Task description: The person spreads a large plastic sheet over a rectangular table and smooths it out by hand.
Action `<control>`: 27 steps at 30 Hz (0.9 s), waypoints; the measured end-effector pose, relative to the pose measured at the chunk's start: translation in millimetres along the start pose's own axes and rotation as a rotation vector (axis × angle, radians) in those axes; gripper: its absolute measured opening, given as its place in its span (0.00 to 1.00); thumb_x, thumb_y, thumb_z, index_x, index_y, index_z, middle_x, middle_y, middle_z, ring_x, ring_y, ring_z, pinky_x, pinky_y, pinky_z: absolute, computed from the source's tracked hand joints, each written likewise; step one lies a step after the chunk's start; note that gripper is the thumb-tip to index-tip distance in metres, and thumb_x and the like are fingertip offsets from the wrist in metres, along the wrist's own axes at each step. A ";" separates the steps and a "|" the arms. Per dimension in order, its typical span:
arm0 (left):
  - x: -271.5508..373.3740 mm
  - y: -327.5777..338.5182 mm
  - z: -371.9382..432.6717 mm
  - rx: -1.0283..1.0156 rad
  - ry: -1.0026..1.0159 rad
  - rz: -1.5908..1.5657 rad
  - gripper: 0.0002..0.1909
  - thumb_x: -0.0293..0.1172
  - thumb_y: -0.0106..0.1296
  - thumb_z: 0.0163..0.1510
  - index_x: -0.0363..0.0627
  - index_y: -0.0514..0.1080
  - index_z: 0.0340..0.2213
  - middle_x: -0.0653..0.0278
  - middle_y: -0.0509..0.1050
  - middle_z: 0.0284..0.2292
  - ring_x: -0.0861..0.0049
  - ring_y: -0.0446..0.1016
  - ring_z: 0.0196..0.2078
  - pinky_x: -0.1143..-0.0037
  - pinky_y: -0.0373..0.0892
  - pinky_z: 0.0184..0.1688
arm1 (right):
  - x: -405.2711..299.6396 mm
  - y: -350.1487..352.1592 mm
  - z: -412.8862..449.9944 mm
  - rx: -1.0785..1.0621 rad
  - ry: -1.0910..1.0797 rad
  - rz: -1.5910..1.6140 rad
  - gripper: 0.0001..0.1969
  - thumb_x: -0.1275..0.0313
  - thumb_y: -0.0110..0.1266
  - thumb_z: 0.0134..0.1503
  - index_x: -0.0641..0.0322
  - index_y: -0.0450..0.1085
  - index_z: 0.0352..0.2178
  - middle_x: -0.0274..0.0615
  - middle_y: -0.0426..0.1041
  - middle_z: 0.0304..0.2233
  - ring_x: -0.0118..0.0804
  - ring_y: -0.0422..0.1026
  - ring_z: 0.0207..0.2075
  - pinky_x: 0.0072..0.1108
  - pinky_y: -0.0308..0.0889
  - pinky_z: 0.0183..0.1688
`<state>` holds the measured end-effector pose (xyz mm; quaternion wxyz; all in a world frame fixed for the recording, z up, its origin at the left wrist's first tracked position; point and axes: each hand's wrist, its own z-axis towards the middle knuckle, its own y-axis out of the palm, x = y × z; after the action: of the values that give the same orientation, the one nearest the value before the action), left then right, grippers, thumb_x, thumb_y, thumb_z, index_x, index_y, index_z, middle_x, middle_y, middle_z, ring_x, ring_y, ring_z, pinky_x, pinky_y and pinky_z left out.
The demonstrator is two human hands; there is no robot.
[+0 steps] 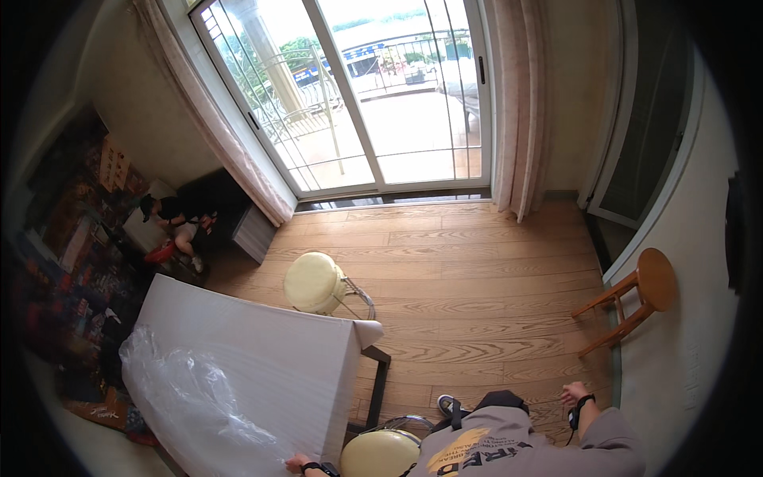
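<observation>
Near the bottom edge, my left hand point(296, 462) is at the near side of a table draped in a white tablecloth point(286, 352). Its fingers meet the cloth close to a crumpled clear plastic sheet point(202, 387); whether they grip either one is too small to tell. My right hand point(573, 393) hangs out at my side above the wood floor, fingers loosely bent and apart, with nothing visible in it. Both wrists wear black straps with small devices, and a cable dangles from the right one.
A cream round stool point(381, 453) stands close by my left arm, another cream stool point(313, 283) beyond the table. A wooden stool point(656, 280) leans at the right wall. A seated person point(179, 217) is at far left. Sliding glass doors point(369, 107) face a balcony.
</observation>
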<state>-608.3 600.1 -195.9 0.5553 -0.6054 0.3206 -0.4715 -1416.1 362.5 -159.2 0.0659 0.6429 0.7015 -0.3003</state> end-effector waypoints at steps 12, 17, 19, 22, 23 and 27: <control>49.5 -41.7 -61.3 -0.076 -0.034 -0.030 0.08 0.29 0.43 0.42 0.44 0.69 0.27 0.60 0.64 0.41 0.57 0.63 0.44 0.47 0.55 0.42 | -334.7 155.2 118.8 -0.308 -0.343 -0.507 0.08 0.71 0.45 0.49 0.65 0.65 0.27 0.40 0.69 0.18 0.30 0.68 0.16 0.19 0.61 0.16; 45.8 -69.6 -87.1 -0.252 -0.207 -0.209 0.10 0.35 0.47 0.38 0.46 0.72 0.25 0.59 0.69 0.34 0.58 0.66 0.40 0.48 0.57 0.39 | -405.9 231.9 176.0 -0.474 -0.130 -0.734 0.11 0.70 0.44 0.50 0.69 0.63 0.32 0.48 0.71 0.22 0.39 0.71 0.17 0.25 0.63 0.16; 42.1 -67.3 -104.2 -0.146 -0.210 -0.238 0.12 0.36 0.49 0.37 0.44 0.72 0.25 0.56 0.71 0.29 0.56 0.68 0.37 0.51 0.59 0.38 | -448.3 265.8 192.1 -0.534 -0.166 -0.872 0.11 0.70 0.43 0.50 0.69 0.63 0.33 0.49 0.71 0.22 0.40 0.71 0.17 0.26 0.63 0.16; 76.0 -70.5 -113.2 -0.262 -0.141 -0.350 0.14 0.37 0.49 0.36 0.40 0.71 0.25 0.53 0.72 0.29 0.58 0.69 0.35 0.67 0.64 0.37 | -498.5 294.7 209.9 -0.518 -0.265 -0.923 0.13 0.71 0.42 0.50 0.69 0.61 0.36 0.48 0.71 0.22 0.39 0.70 0.16 0.26 0.62 0.15; 75.3 -71.1 -112.7 -0.213 -0.109 -0.461 0.15 0.38 0.50 0.35 0.39 0.71 0.25 0.52 0.72 0.28 0.58 0.70 0.33 0.70 0.65 0.35 | -517.7 314.7 213.2 -0.520 -0.350 -0.904 0.13 0.71 0.42 0.50 0.69 0.61 0.36 0.47 0.71 0.21 0.38 0.70 0.16 0.25 0.62 0.14; 128.4 -86.3 -90.8 -0.267 -0.168 -1.015 0.09 0.29 0.50 0.42 0.33 0.69 0.25 0.62 0.72 0.22 0.81 0.69 0.27 0.81 0.63 0.30 | -576.9 384.3 191.9 -0.568 -0.491 -0.860 0.12 0.71 0.43 0.50 0.69 0.62 0.35 0.46 0.70 0.20 0.36 0.69 0.16 0.22 0.61 0.14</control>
<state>-659.3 464.8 -89.8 0.1993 -0.7857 -0.0009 -0.5857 -1015.6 -234.8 -168.1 0.2692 0.1681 0.9173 -0.2403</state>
